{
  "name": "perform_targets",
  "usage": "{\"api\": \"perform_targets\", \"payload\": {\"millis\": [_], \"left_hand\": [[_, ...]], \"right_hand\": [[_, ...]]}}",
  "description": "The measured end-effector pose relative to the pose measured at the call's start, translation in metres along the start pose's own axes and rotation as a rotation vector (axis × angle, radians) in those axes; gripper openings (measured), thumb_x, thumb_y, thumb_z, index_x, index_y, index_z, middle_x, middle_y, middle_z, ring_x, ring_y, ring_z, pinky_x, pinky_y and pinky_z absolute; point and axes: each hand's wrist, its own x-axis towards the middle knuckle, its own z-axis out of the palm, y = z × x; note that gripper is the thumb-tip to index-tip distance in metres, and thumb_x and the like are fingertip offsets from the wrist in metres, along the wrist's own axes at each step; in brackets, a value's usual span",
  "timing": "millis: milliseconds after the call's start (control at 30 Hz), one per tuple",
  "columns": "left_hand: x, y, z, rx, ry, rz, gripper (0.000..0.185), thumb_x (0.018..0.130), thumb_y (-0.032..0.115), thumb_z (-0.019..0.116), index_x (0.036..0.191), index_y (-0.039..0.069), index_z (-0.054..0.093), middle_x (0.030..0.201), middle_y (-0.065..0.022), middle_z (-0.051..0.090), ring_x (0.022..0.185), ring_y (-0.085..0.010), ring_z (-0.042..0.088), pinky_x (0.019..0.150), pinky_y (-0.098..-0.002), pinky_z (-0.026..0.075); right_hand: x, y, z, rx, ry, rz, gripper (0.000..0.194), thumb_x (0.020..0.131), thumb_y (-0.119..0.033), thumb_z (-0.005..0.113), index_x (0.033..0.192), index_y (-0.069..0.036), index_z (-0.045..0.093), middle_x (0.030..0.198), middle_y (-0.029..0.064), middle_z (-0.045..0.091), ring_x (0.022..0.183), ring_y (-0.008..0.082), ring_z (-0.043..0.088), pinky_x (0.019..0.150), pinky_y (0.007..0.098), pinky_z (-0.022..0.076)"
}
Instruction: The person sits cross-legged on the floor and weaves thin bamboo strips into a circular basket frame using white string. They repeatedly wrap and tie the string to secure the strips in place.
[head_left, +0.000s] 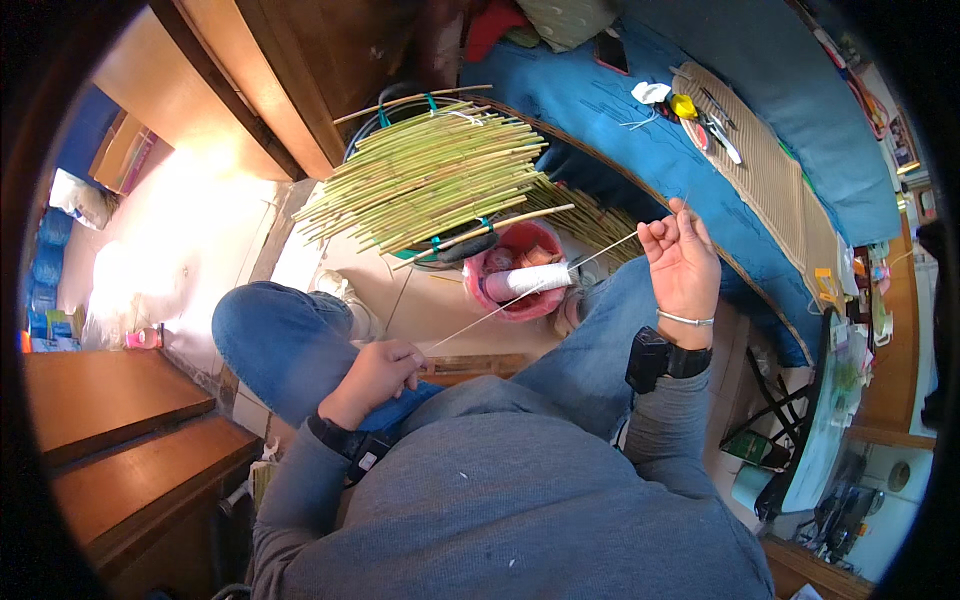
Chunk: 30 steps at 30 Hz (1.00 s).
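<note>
White thread (486, 316) runs taut on a slant from my left hand (381, 379), above my lap, up to my right hand (681, 259), raised at the right with thumb and forefinger pinched. Both hands grip it. Beneath the thread a white thread spool (536, 278) lies across a pink bucket (501, 309) on the floor between my feet. Beyond the bucket, a mat of thin green plant stalks (427, 176) rests on a round support, with thicker sticks along two edges tied by green bands. A short white strand (459, 115) lies on its top edge.
More stalks (592, 214) lie right of the bucket. A blue-covered seat or bed (637, 150) holds a phone (611, 52), scissors (723, 140), a yellow object (682, 106) and a beige ribbed cloth (772, 172). Wooden furniture (127, 405) stands at the left.
</note>
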Motion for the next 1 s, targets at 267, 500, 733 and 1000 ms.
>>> {"api": "perform_targets", "payload": {"millis": [267, 500, 733, 1000], "left_hand": [[0.011, -0.014, 0.003, 0.063, -0.040, -0.043, 0.026, 0.097, 0.020, 0.058, 0.087, -0.001, 0.070, 0.067, -0.0050, 0.065, 0.051, -0.0122, 0.053, 0.051, -0.0271, 0.045], [0.029, -0.017, 0.006, 0.082, -0.078, -0.093, 0.026, 0.097, 0.020, 0.057, 0.089, -0.002, 0.070, 0.066, -0.0052, 0.063, 0.052, -0.0127, 0.054, 0.053, -0.0280, 0.046], [0.029, -0.015, 0.006, 0.179, -0.100, 0.023, 0.022, 0.095, 0.016, 0.064, 0.101, -0.004, 0.067, 0.071, -0.0058, 0.064, 0.061, -0.0125, 0.060, 0.057, -0.0260, 0.049], [0.050, 0.016, -0.014, 0.004, 0.397, 0.288, 0.014, 0.090, 0.008, 0.070, 0.091, -0.002, 0.061, 0.075, -0.0080, 0.066, 0.070, -0.0133, 0.067, 0.060, -0.0267, 0.054]], "right_hand": [[0.022, -0.014, 0.002, -0.230, -0.080, -0.048, 0.019, 0.102, -0.014, 0.051, 0.109, 0.002, 0.059, 0.068, 0.0002, 0.043, 0.062, 0.0139, 0.050, 0.070, 0.0379, 0.0582], [0.028, -0.019, -0.010, -0.210, 0.018, -0.065, 0.020, 0.101, -0.016, 0.051, 0.106, 0.001, 0.060, 0.066, -0.0021, 0.039, 0.054, 0.0098, 0.040, 0.060, 0.0315, 0.0525], [0.028, -0.029, -0.007, -0.468, -0.085, -0.057, 0.020, 0.102, -0.015, 0.050, 0.107, 0.001, 0.060, 0.064, -0.0026, 0.040, 0.053, 0.0079, 0.040, 0.059, 0.0286, 0.0515], [0.021, -0.010, 0.028, -0.523, -0.130, -0.135, 0.022, 0.102, -0.015, 0.047, 0.107, 0.002, 0.059, 0.062, -0.0011, 0.046, 0.052, 0.0074, 0.044, 0.055, 0.0294, 0.0507]]}}
